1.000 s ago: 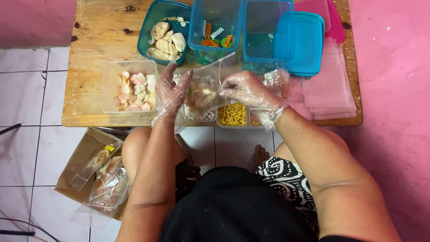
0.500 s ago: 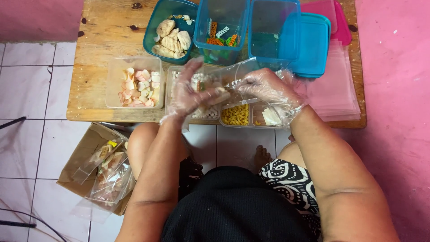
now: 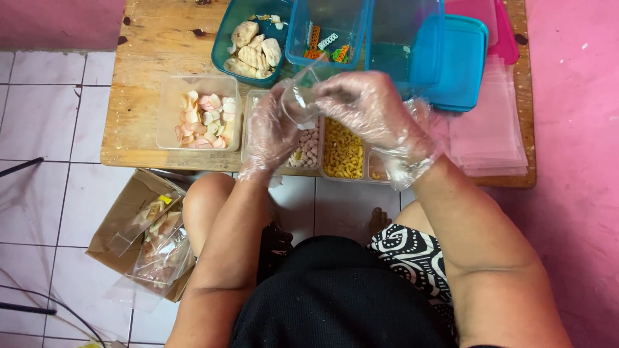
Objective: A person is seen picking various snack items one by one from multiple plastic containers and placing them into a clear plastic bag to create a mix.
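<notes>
Fingers of L hand (image 3: 274, 125) & R hand (image 3: 367, 106) grip clear bag (image 3: 300, 100) over table (image 3: 145, 64).

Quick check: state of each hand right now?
Left hand: gloved, closed on the clear plastic bag.
Right hand: gloved, closed on the same bag from the other side.

Thin, glossy, crinkled clear plastic gloves cover the left hand (image 3: 274, 129) and right hand (image 3: 367, 106), which pinch a shiny clear plastic bag (image 3: 302, 96) at upper centre, above a rough, knotty, matt wooden table (image 3: 151, 48) bearing smooth translucent blue plastic tubs (image 3: 335, 26).
</notes>
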